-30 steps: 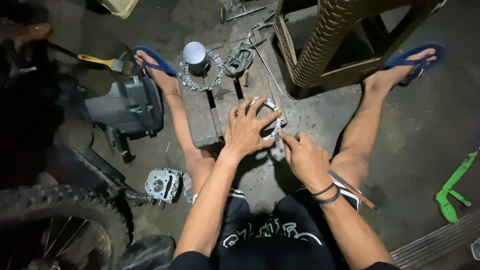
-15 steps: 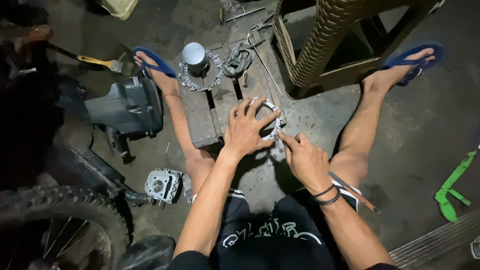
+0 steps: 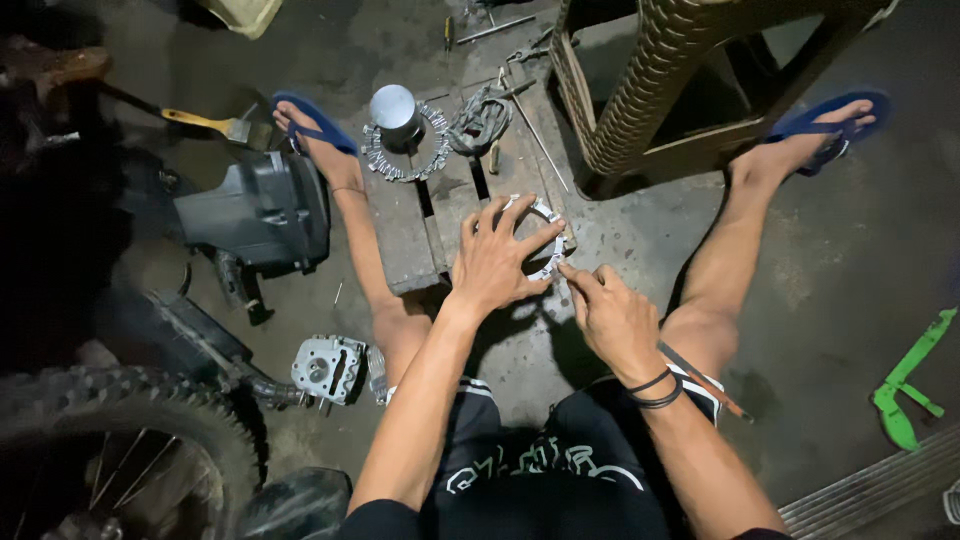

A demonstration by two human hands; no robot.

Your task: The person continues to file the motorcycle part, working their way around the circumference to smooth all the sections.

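Our left hand spreads flat over the metal ring, right hand pinching its edge beside that grip; uneven pressure could bend it.

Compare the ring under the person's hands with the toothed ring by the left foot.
The ring under the hands is pale, thin and mostly covered by the left hand, with the right hand at its edge. The toothed ring lies untouched, with a metal cylinder standing inside it. Both rest on the wooden board.
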